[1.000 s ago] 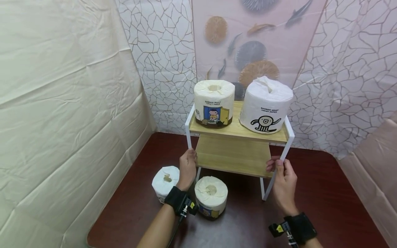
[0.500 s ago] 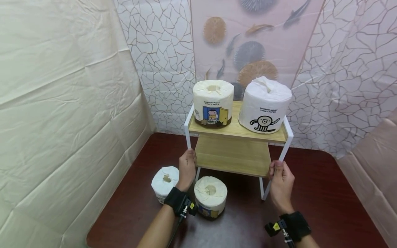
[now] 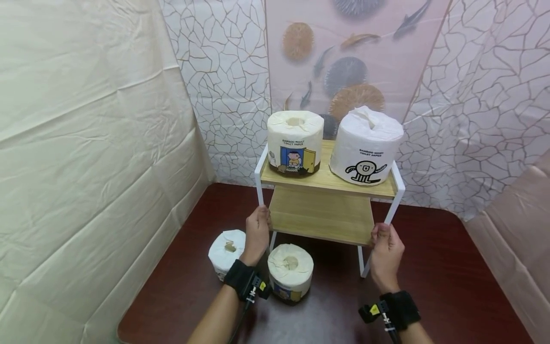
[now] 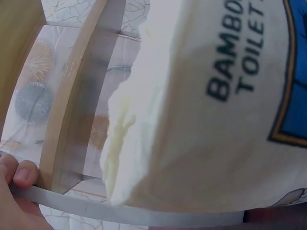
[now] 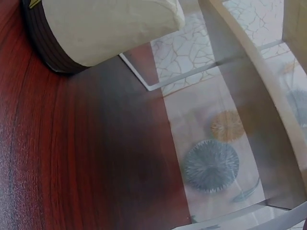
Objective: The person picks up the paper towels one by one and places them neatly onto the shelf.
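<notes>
- There is 1 shelf rack (image 3: 328,179) with 2 boards, 4 wrapped toilet paper rolls and 2 hands, each forearm with 1 black wristband.
- Of the rolls, 2 sit on the upper board: a cream roll (image 3: 295,143) on the left and a white roll (image 3: 365,148) on the right, apart from each other. The other 2 are on the dark red table (image 3: 172,296): a second white roll (image 3: 221,260) and a second cream roll (image 3: 287,284) — both near the left forearm.
- The rack stands upright on the table before the patterned backdrop (image 3: 227,62). Its boards are pale yellow wood with visible grain; its side frames are slim, flat and white.
- The left hand (image 3: 257,236) holds the left upright, fingers curled round it and pressed together. The right hand (image 3: 386,258) holds the right upright, thumb against the bar and fingers bent round it.
- The left forearm and hand cover part of the second white roll, and the second cream roll hides the foot of the left frame.
- The left wrist view cuts off the lettering on a roll; in the right wrist view the right fingers can hardly be made out.
</notes>
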`<state>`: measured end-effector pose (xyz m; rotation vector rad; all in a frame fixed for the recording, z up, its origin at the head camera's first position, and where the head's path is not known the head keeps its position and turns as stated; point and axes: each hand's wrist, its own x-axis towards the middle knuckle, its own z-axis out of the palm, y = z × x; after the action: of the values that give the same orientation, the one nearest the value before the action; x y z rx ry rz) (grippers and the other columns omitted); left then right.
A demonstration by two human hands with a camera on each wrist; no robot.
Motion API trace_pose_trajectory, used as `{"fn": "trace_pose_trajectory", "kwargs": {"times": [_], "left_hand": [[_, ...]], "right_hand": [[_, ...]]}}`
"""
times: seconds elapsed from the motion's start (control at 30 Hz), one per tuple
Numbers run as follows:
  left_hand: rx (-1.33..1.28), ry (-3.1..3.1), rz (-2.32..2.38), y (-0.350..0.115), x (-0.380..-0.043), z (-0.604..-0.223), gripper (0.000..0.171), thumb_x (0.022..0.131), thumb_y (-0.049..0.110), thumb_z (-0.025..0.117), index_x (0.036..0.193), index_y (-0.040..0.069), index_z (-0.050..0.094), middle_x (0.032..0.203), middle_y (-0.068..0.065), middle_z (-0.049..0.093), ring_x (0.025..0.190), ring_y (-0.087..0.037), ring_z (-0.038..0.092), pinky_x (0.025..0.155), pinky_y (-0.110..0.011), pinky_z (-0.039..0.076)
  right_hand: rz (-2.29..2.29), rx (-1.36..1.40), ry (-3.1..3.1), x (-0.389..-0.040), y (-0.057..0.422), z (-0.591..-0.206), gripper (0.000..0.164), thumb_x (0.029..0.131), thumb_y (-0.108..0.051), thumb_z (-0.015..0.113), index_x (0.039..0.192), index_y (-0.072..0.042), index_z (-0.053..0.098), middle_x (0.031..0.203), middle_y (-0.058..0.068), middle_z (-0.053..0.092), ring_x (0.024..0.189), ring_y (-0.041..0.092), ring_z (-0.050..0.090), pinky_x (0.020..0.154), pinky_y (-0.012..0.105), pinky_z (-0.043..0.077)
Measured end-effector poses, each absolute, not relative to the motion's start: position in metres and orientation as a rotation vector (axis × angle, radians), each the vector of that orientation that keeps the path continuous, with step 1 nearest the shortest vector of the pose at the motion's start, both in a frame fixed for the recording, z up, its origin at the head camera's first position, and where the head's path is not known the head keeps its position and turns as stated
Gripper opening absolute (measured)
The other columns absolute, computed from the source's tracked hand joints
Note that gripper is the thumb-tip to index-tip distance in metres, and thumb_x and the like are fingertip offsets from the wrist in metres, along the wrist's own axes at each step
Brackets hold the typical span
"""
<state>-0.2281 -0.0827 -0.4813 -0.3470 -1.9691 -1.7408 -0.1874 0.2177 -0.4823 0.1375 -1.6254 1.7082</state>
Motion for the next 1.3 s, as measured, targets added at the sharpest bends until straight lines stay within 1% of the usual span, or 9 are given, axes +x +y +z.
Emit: {"fn": "trace_pose_trajectory", "kwargs": {"times": [0.13,0.27,0.43,0.6,0.73,0.87,0.97,1.13,1.3], "left_hand": [[-0.373,-1.974,-1.735,-0.084,-0.226,-0.478,0.044,0.118,0.03,0.034,0.084,0.007,0.05,0.065,-0.001,0.04,0.053,-0.013,0.036,0.051,-0.024,0.031],[-0.392,-2.013,-1.625,-0.085,-0.226,-0.473,0.046,0.118,0.028,0.036,0.082,0.007,0.055,0.064,-0.003,0.05,0.053,-0.015,0.046,0.052,-0.026,0.038],[-0.374,-2.087,-1.453,-0.089,-0.225,-0.463,0.047,0.117,0.029,0.041,0.084,0.004,0.065,0.076,-0.006,0.059,0.063,-0.017,0.051,0.059,-0.029,0.043],[-0.337,-2.186,-1.34,-0.095,-0.22,-0.455,0.045,0.116,0.034,0.044,0.099,0.004,0.073,0.092,-0.006,0.064,0.079,-0.02,0.057,0.07,-0.036,0.048],[-0.317,-2.286,-1.268,-0.1,-0.212,-0.45,0.044,0.115,0.04,0.045,0.114,0.006,0.073,0.102,-0.004,0.066,0.096,-0.02,0.062,0.082,-0.041,0.051],[-0.314,-2.354,-1.261,-0.107,-0.202,-0.447,0.039,0.113,0.038,0.051,0.134,0.008,0.063,0.107,-0.002,0.066,0.093,-0.017,0.062,0.078,-0.038,0.052],[-0.311,-2.364,-1.291,-0.112,-0.194,-0.446,0.043,0.111,0.032,0.058,0.147,0.009,0.053,0.113,-0.002,0.067,0.094,-0.015,0.064,0.077,-0.039,0.054],[-0.287,-2.436,-1.167,-0.118,-0.181,-0.445,0.042,0.109,0.032,0.061,0.145,0.01,0.056,0.121,-0.004,0.07,0.11,-0.02,0.065,0.09,-0.045,0.054],[-0.302,-2.476,-1.079,-0.125,-0.172,-0.447,0.046,0.108,0.035,0.062,0.149,0.015,0.058,0.128,-0.003,0.07,0.116,-0.021,0.064,0.09,-0.045,0.055]], "right_hand": [[1.629,0.087,-1.641,-0.187,0.215,-0.483,0.05,0.115,-0.025,0.042,0.091,0.018,0.053,0.07,-0.003,0.046,0.059,0.009,0.04,0.057,0.019,0.034],[1.63,0.065,-1.601,-0.187,0.214,-0.481,0.053,0.114,-0.028,0.045,0.09,0.018,0.053,0.068,-0.003,0.045,0.057,0.01,0.039,0.055,0.019,0.034],[1.691,0.078,-1.519,-0.188,0.215,-0.479,0.054,0.113,-0.028,0.049,0.088,0.02,0.051,0.065,-0.001,0.044,0.055,0.013,0.038,0.054,0.021,0.033],[1.653,0.067,-1.541,-0.188,0.217,-0.478,0.053,0.113,-0.027,0.048,0.088,0.019,0.052,0.065,-0.002,0.043,0.056,0.013,0.039,0.054,0.021,0.034],[1.619,0.055,-1.564,-0.188,0.217,-0.476,0.053,0.114,-0.028,0.046,0.088,0.018,0.053,0.065,-0.002,0.044,0.057,0.012,0.039,0.055,0.02,0.035],[1.643,0.063,-1.562,-0.189,0.216,-0.475,0.055,0.114,-0.03,0.047,0.089,0.019,0.053,0.065,-0.002,0.044,0.056,0.011,0.039,0.055,0.019,0.034],[1.641,0.059,-1.584,-0.19,0.214,-0.475,0.053,0.114,-0.028,0.046,0.089,0.018,0.054,0.065,-0.002,0.044,0.056,0.01,0.039,0.055,0.019,0.033],[1.596,0.033,-1.624,-0.191,0.212,-0.48,0.048,0.115,-0.023,0.044,0.088,0.015,0.056,0.066,-0.004,0.042,0.057,0.008,0.038,0.055,0.02,0.031],[1.602,0.025,-1.625,-0.189,0.211,-0.483,0.048,0.115,-0.023,0.045,0.088,0.016,0.055,0.065,-0.006,0.043,0.058,0.007,0.038,0.056,0.019,0.031]]}}
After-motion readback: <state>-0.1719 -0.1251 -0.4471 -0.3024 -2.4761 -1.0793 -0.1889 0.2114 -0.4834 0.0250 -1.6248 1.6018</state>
